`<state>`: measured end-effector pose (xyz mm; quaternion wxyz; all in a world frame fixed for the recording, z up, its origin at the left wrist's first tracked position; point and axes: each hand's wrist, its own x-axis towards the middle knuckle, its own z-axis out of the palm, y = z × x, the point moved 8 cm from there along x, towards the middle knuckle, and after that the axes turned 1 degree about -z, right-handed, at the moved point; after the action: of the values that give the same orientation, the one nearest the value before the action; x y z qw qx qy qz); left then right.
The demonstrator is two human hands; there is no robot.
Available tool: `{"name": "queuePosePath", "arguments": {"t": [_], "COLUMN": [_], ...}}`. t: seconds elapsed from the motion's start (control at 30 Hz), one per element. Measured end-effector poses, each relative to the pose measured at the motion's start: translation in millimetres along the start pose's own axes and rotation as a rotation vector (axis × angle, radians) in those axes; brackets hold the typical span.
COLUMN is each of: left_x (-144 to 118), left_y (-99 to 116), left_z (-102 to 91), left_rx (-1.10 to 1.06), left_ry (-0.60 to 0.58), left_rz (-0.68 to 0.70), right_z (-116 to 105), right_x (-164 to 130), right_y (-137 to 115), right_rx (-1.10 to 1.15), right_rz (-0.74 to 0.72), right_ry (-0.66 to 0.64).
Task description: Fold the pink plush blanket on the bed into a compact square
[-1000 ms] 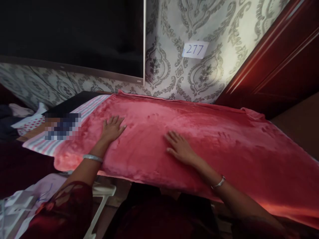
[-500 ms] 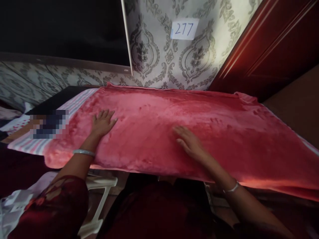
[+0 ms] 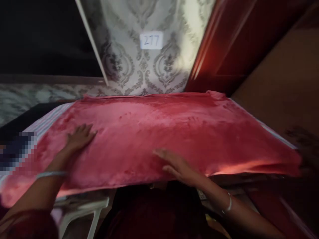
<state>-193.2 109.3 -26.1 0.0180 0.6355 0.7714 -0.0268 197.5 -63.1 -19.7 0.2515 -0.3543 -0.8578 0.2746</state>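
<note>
A plush red-pink blanket (image 3: 139, 132) lies spread over a long table, with faint hand marks in its pile. On its left part my left hand (image 3: 80, 136) rests palm down, fingers spread. My right hand (image 3: 178, 166) is over the blanket's front middle, fingers stretched out and slightly blurred; whether it touches the pile I cannot tell. Neither hand holds anything. A striped cloth (image 3: 53, 117) shows from under the blanket's left end, and a pale striped edge (image 3: 276, 134) runs along its right end.
A dark screen (image 3: 45, 39) hangs at the back left. A paper marked 277 (image 3: 151, 40) is on the patterned wall (image 3: 143, 74). A red wooden door or panel (image 3: 224, 43) stands at the right. Below the front edge is a white plastic stool or chair (image 3: 82, 212).
The view has turned to the right, bringing more of the blanket's right end into sight. Both hands stay over the blanket, and my right hand appears nearer its front edge.
</note>
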Motion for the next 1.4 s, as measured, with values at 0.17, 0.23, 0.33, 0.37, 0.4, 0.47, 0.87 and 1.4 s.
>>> {"name": "queuePosePath", "arguments": {"t": [0.17,0.23,0.33,0.37,0.4,0.47,0.87,1.4], "left_x": [21,16,-3,-10,-16,-25,-29,-31], "left_y": [86,148,232,253,271,295,313,314], "left_z": [-11.7,-9.7,-5.5,-5.7,-7.0,-10.2,18.8,14.8], "left_rx": [0.019,0.044,0.070,0.065,0.052,0.019,0.019,0.041], "left_ry": [0.095,0.084,0.015,0.013,0.035,0.141,0.276,0.292], "left_rz": [0.195,0.386,0.591,0.630,0.655,0.680,0.793,0.784], "right_z": [-85,-103,-89,-74,-56,-19,-145,-127], "right_x": [-13,-23,-29,-27,-25,-20,-75,-33], "right_y": [110,136,136,125,109,68,169,122], "right_rx": [-0.365,-0.443,-0.465,-0.453,-0.432,-0.366,-0.452,-0.406], "right_rz": [0.484,0.663,0.704,0.628,0.518,0.247,0.805,0.517], "right_ry": [0.288,0.274,0.133,0.067,0.005,-0.083,0.320,0.354]}}
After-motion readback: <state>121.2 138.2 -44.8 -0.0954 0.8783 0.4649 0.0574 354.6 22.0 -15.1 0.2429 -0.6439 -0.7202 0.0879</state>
